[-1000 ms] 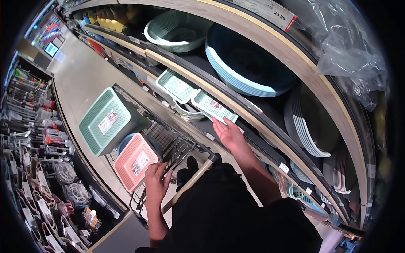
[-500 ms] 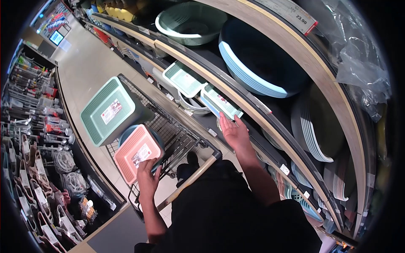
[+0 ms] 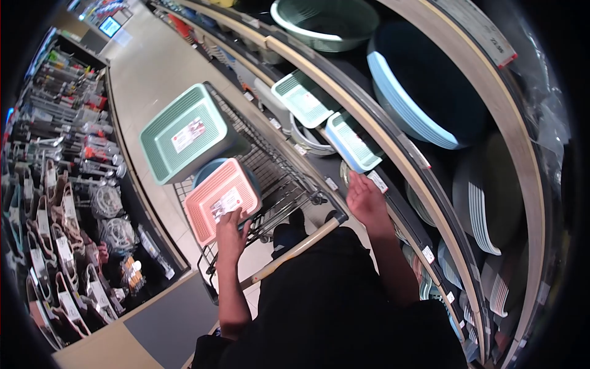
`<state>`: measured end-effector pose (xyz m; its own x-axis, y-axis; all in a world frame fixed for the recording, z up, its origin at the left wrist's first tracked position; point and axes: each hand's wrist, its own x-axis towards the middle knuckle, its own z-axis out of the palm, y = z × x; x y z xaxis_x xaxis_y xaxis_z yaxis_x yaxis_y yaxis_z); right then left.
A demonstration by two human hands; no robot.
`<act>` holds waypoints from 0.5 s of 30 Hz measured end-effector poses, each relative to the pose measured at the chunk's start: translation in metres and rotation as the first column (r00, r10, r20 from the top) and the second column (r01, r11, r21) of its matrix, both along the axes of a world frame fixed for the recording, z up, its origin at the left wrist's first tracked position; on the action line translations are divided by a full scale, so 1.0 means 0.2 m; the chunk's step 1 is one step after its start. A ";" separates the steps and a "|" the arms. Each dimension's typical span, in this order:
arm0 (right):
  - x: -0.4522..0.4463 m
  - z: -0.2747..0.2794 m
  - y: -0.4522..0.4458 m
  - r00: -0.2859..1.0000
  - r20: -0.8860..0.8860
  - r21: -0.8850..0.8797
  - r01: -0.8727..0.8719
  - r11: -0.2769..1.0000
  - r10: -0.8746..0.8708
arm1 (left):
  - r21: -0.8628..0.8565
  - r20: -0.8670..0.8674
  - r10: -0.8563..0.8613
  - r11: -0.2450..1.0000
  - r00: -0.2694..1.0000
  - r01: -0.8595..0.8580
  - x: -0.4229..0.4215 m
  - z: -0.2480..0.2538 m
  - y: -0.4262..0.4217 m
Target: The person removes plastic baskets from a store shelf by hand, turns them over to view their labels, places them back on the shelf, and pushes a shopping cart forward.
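My left hand (image 3: 231, 235) rests with its fingers over the label and near edge of a pink basket (image 3: 212, 206), thumb apart. That basket lies on a blue one (image 3: 208, 170) in a shopping cart (image 3: 289, 175). Farther forward in the cart is a bigger green basket (image 3: 163, 150) with a label. On the right, my right hand (image 3: 367, 202) is open, fingers extended just below the corner of a small basket with a pale green inside and blue rim (image 3: 357, 144) on the shelf. Contact there I cannot tell. Another pale green basket (image 3: 301, 98) sits beside it.
Higher on the shelving are large blue basins (image 3: 402, 111), a green basin (image 3: 295, 31) and stacked grey basins (image 3: 482, 209). At left a rack displays packaged kitchen utensils (image 3: 92, 144). The aisle floor (image 3: 141, 55) runs ahead, and the cart handle (image 3: 301, 249) crosses before me.
The view has shifted, so the cart and shelf appear farther right and higher. My right hand is now lower relative to the small shelf basket. My left hand stays at the pink basket.
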<state>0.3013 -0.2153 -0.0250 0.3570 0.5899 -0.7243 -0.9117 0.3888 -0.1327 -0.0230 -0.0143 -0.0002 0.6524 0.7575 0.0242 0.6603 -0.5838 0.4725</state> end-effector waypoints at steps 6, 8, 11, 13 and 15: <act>-0.03 -0.05 -0.12 0.995 -0.055 0.186 -0.068 0.980 0.079 | -0.039 0.039 0.020 0.999 0.999 -0.019 0.03 -0.10 0.03; -0.04 -0.02 -0.14 0.996 -0.035 0.192 -0.071 0.979 0.079 | -0.072 0.042 0.012 0.997 0.999 -0.009 0.02 -0.12 0.05; -0.04 -0.01 -0.17 0.997 -0.008 0.203 -0.078 0.976 0.081 | -0.093 -0.002 0.023 0.995 1.000 -0.024 0.02 -0.11 0.05; -0.06 -0.01 -0.19 0.997 -0.003 0.206 -0.077 0.975 0.080 | -0.063 0.007 0.013 0.998 1.000 -0.013 0.02 -0.08 0.07; -0.07 -0.01 -0.20 0.998 -0.019 0.169 -0.062 0.984 0.066 | 0.013 0.097 0.031 0.999 0.995 -0.032 0.01 -0.06 0.08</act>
<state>0.2881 -0.2559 -0.0275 0.2981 0.7252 -0.6206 -0.9376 0.3444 -0.0479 -0.0205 0.0011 -0.0127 0.6224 0.7766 0.0976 0.6297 -0.5709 0.5268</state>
